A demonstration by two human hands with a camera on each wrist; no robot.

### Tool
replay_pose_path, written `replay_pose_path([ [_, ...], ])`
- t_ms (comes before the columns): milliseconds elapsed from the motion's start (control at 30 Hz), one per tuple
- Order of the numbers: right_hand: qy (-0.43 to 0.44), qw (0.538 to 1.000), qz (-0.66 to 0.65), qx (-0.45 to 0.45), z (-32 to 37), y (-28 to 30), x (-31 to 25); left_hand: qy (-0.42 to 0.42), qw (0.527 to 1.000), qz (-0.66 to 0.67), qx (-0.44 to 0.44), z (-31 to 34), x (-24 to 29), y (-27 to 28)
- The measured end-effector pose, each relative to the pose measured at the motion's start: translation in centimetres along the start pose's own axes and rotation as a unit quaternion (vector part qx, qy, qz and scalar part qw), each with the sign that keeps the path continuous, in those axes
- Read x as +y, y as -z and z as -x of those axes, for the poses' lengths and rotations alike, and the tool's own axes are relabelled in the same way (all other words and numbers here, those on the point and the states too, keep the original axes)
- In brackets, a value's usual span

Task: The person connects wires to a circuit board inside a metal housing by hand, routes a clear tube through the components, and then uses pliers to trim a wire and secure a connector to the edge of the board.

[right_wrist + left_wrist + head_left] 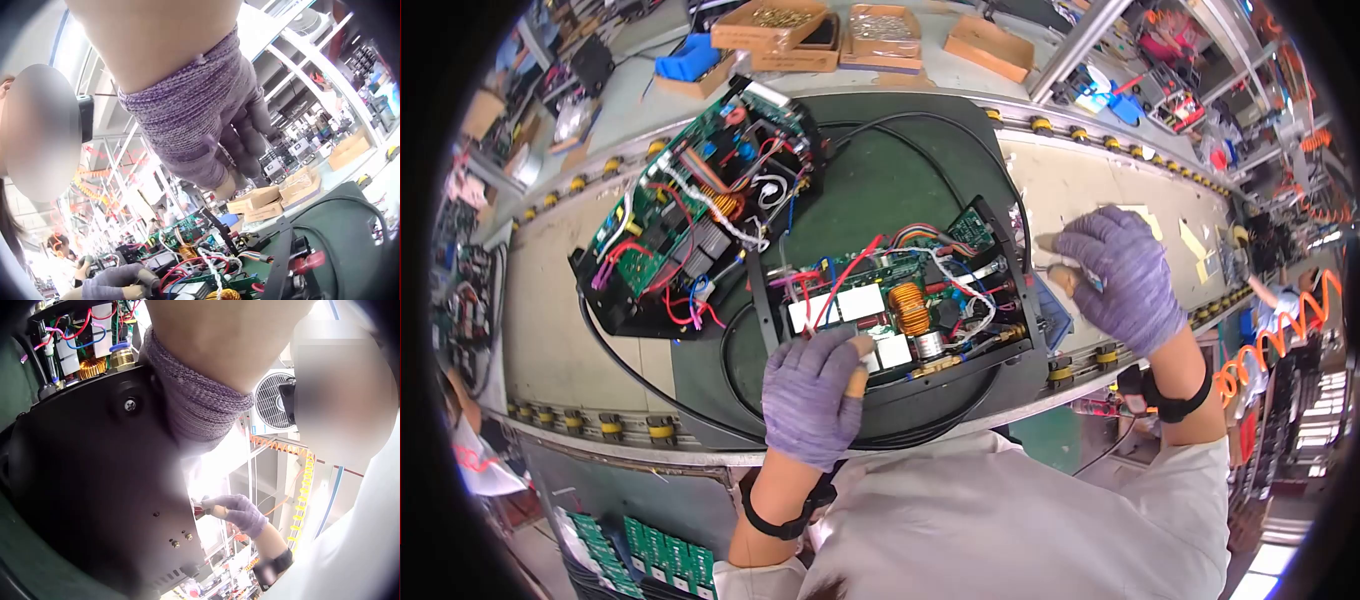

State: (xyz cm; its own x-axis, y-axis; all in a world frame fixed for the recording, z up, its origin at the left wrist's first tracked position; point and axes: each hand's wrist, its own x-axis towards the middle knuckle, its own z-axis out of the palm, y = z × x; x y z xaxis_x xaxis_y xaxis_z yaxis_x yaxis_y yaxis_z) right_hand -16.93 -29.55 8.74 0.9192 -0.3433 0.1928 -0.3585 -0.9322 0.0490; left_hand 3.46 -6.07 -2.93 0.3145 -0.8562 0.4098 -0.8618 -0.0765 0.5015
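An open black chassis (1030, 300) packed with boards and wires lies on a dark green mat (880, 160). At its near left corner my gloved left hand (812, 395) rests with bent fingers, its bare thumb and index tips over white blocks (860, 302). A red wire (845, 285) runs down to these fingers; I cannot tell whether they grip it. Off the chassis's right end hovers my right hand (1122, 275), thumb and index tips apart and nothing visible between them. The left wrist view shows the chassis's black outer panel (100, 494) close up.
A second open chassis (700, 215) full of wiring stands at the left on the mat. Black cable (625, 365) loops around both. Roller rails (1100, 355) run along the bench. Cardboard boxes (990, 48) and a blue bin (688, 60) stand behind. Green boards (665, 550) sit below the bench edge.
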Motion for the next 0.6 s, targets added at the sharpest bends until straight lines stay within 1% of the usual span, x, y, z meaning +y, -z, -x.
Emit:
replay_pose_path([
  [67,-0.012,0.999,-0.033,0.025,1.9,-0.5,0.0,-0.018,1.0,0.013,0.011,0.1,0.1,-0.1],
  [167,-0.057,0.995,-0.062,0.048,4.5,-2.3,0.0,-0.045,0.998,0.05,0.009,0.8,-0.1,-0.4],
  [200,-0.072,0.993,-0.072,0.059,5.3,-3.0,0.1,-0.065,0.997,0.041,0.027,1.0,-0.3,-0.7],
  [300,-0.132,0.978,-0.145,0.077,6.8,-4.7,0.0,0.008,0.997,0.041,0.071,1.4,1.0,-1.5],
  [333,-0.136,0.974,-0.162,0.083,7.2,-5.4,0.1,-0.003,0.997,0.007,0.083,1.6,1.1,-1.6],
  [433,-0.135,0.968,-0.182,0.106,7.7,-7.2,0.4,0.063,0.991,0.018,0.12,2.4,1.2,-2.4],
  [467,-0.13,0.967,-0.187,0.111,7.6,-7.5,0.5,0.105,0.985,0.041,0.131,2.9,1.2,-2.8],
  [567,-0.108,0.965,-0.202,0.124,7.0,-7.9,0.7,0.07,0.984,-0.036,0.161,2.1,1.6,-2.8],
  [600,-0.097,0.964,-0.21,0.127,6.9,-7.9,0.9,0.073,0.984,-0.041,0.155,2.2,1.6,-2.9],
])
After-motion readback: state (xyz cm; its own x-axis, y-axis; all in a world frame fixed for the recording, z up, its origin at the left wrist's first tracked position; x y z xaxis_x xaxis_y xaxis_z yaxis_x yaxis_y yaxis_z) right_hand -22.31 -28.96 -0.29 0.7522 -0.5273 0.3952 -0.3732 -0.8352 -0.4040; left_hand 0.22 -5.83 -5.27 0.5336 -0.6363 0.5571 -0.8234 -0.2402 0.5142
